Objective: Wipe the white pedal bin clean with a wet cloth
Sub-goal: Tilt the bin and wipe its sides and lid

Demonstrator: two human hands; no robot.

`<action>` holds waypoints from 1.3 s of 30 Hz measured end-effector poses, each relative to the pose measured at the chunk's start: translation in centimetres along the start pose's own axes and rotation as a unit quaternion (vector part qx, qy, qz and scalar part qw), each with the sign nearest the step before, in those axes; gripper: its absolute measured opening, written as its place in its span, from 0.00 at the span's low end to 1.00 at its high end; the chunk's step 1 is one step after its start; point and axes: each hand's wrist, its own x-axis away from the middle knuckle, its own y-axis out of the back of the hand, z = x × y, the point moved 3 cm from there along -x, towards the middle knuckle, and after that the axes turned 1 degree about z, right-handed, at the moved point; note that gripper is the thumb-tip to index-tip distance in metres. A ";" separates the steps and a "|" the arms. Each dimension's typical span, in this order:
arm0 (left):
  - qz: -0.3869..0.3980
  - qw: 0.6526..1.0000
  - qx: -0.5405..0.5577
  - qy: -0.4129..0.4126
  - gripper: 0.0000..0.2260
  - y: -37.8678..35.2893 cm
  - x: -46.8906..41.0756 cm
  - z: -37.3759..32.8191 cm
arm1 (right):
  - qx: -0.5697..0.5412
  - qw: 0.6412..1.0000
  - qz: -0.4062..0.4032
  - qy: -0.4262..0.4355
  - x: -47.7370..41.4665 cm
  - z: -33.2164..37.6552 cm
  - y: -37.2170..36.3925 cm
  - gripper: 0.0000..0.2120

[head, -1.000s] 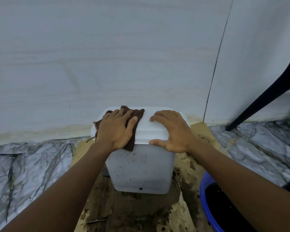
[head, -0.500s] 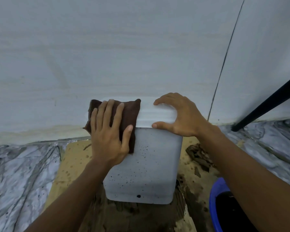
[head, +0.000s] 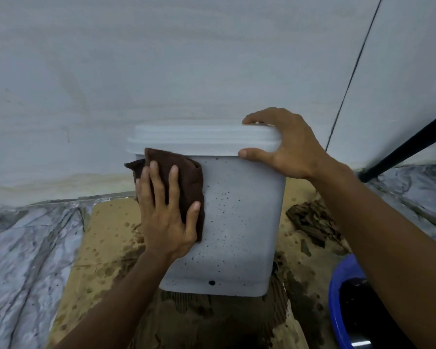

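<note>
The white pedal bin (head: 239, 222) stands against the wall on wet cardboard, its front speckled with dark spots and its lid (head: 202, 141) closed. My left hand (head: 165, 212) presses a folded dark brown cloth (head: 186, 177) flat against the upper left of the bin's front, just under the lid rim. My right hand (head: 285, 144) grips the lid's right corner, thumb on the front edge and fingers over the top. The pedal is hidden.
Soaked brown cardboard (head: 103, 238) covers the floor under the bin, with torn scraps (head: 310, 220) to the right. A blue basin (head: 342, 293) of dark water sits at lower right. A black chair leg (head: 400, 149) slants at right. Marble-patterned floor (head: 23, 260) lies on both sides.
My left hand has slid the cloth down from the lid's left top onto the bin's front face. My right hand stays on the lid's right corner. The camera has dropped lower and nearer.
</note>
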 end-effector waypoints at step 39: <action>0.127 0.960 0.013 -0.250 0.29 -5.3 1.2 -12.0 | 0.030 0.999 -0.027 -0.001 0.4 0.1 -0.1 0.26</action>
